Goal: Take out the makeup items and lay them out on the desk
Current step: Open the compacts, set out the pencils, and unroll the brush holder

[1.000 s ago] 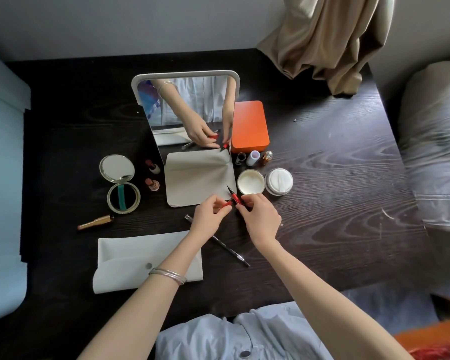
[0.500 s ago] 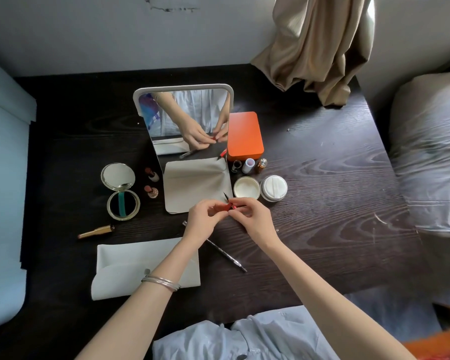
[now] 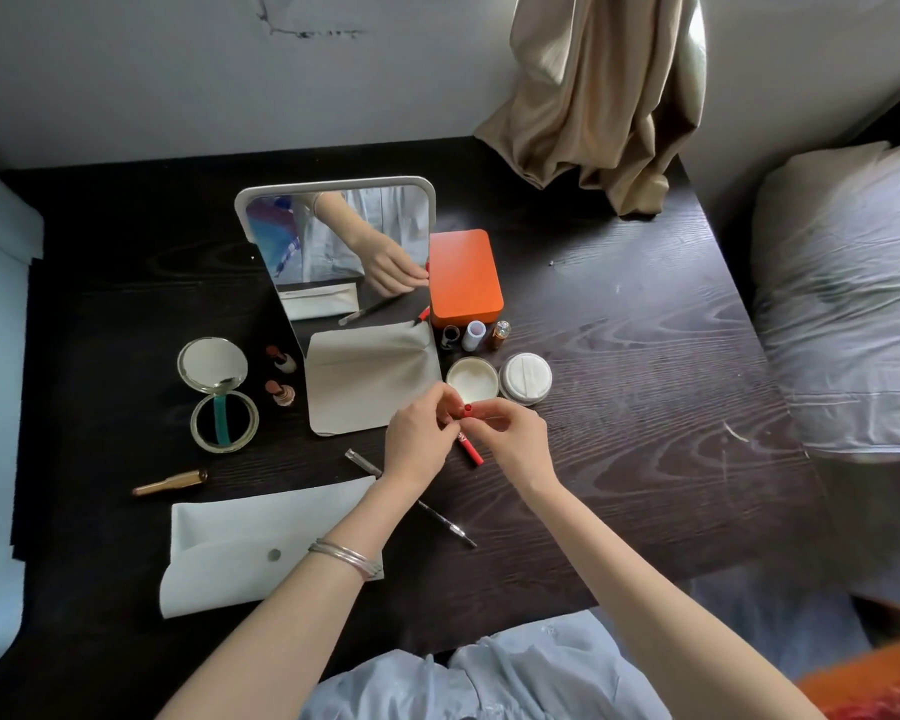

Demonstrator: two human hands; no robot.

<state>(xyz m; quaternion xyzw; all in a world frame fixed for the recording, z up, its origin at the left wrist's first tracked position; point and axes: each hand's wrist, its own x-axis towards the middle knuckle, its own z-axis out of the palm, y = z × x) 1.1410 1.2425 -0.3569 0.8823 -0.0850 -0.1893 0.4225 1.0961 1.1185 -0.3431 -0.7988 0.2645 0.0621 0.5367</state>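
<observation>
Desk (image 3: 645, 407) right half bare; hands pinch red pencil (image 3: 470, 445).

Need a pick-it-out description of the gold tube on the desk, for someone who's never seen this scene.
Start at the standing mirror in the middle of the dark desk, then drop to the open round compact left of it. Just below lies the gold tube, flat and alone, the only slim metallic-gold item; the nearby lipsticks stand upright.

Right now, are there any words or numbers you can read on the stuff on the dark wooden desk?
None can be read.
Thin red pencil held between the left hand and right hand: a tiny pale mark, too small to read.
Orange rectangular box: plain lid.
White snap-button pouch: no print.
</observation>
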